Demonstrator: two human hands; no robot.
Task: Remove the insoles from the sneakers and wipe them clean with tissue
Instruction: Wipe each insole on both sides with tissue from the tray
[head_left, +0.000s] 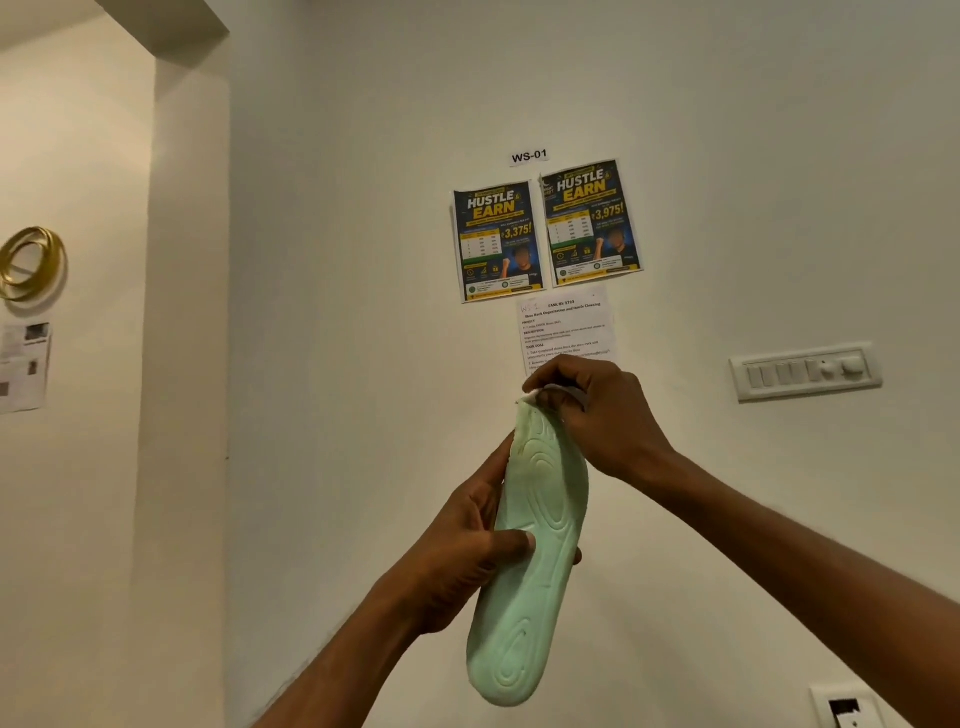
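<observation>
Close in front of us, held up in the air, is the pale mint-green foam insole (530, 561) with moulded ridges. It is out of its sneaker, patterned underside facing us. Our left hand (467, 551) grips it round the middle, thumb across the ridged face, fingers curled behind. Our right hand (597, 410) is closed in a pinch on a small wad of white tissue (540, 392), pressed vs. the insole's upper end, which bends a little under it.

As we judge it, removal is done for this insole at least, and wiping is in hand at the top edge, w/ no tissue on the rest of the visible face. We can't tell if the far side is clean. No sneakers or second insole are in view, so what's left overall is unclear — prob. at least one more insole.

Containers: none in shot — no bin, box or tissue pack, so no contents to report.

Beyond, on the cream wall (363, 364), a white printed task sheet (563, 327) sits just past the right hand. Above it are two dark blue-and-yellow posters (498, 241) and a small "WS-01" label (529, 156). There's a white switch panel (805, 371) to the right and gold metal rings (31, 262) far left.
</observation>
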